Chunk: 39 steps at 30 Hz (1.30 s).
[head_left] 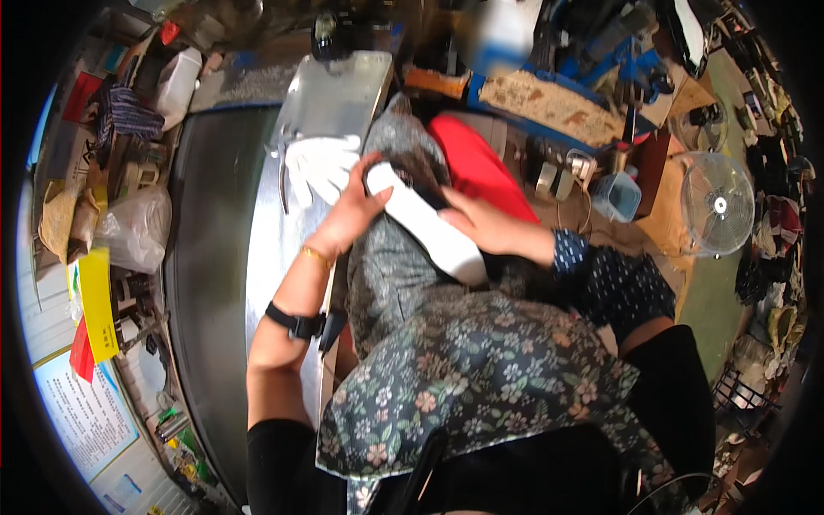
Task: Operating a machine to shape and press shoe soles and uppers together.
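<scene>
Over my lap, a shoe (429, 230) is held with its long white sole facing up; a little dark material shows at its edges. My left hand (354, 209) is closed around the far end, its thumb pressed on the sole. My right hand (491, 227) grips the side nearer the middle, thumb on top and fingers hidden beneath. Under the shoe lies a dark grey cloth (386, 266), and a floral apron (481, 378) covers my lap. A white glove (318, 167) rests on the metal surface just left of my left hand.
A dark conveyor belt (219, 223) runs along the left. Something red (481, 159) lies beyond my right hand. Farther right stand a light-blue plastic container (616, 197) and a fan (719, 204). Blue machinery (618, 60) is at the back. A clear plastic bag (137, 227) sits far left.
</scene>
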Each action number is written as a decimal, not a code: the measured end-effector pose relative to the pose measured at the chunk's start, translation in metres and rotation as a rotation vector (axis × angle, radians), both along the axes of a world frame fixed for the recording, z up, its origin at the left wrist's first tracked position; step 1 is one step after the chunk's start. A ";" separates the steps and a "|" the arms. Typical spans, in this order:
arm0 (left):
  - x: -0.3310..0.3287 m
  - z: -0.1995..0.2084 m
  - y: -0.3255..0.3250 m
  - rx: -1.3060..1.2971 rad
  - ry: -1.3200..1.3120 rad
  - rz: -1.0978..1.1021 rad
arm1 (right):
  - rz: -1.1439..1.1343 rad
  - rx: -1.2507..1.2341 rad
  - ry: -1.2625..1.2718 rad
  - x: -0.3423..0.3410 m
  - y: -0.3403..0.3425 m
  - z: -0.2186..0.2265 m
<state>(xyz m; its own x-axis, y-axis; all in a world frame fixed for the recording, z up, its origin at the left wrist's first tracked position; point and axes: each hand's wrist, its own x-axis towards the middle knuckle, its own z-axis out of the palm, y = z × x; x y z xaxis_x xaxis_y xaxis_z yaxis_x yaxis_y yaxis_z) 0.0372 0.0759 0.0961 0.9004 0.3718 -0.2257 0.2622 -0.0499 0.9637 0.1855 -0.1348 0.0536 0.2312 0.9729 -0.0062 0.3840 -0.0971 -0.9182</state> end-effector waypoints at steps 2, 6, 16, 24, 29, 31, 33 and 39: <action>0.000 -0.002 0.012 -0.347 -0.186 0.060 | 0.016 -0.081 0.268 0.004 0.008 0.012; 0.025 -0.036 -0.037 -0.610 -0.287 0.928 | -0.073 -0.172 0.304 -0.004 0.049 0.027; -0.003 0.006 0.005 0.903 0.541 0.363 | -0.156 -0.226 0.026 -0.051 0.072 0.055; -0.024 -0.069 -0.065 0.291 -0.167 0.790 | -0.163 0.090 0.016 -0.041 0.038 0.026; 0.020 -0.019 -0.006 -0.581 -0.314 0.698 | -0.288 -0.498 0.428 0.039 0.096 0.040; 0.036 -0.025 0.018 -0.450 -0.080 0.653 | -0.271 -0.334 0.809 0.048 0.141 0.040; 0.058 -0.026 0.013 0.063 0.068 0.633 | -0.115 -0.189 0.593 0.052 0.171 0.007; 0.054 -0.002 0.000 0.762 0.535 0.393 | -0.146 0.023 -0.796 0.011 0.159 0.056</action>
<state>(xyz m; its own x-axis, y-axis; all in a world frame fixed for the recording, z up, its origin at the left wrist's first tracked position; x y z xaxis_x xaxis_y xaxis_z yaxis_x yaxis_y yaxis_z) 0.0917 0.0761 0.0941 0.5329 0.8340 -0.1429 0.7812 -0.4201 0.4619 0.1966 0.0247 0.1095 0.2828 0.9303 0.2335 0.9083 -0.1815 -0.3769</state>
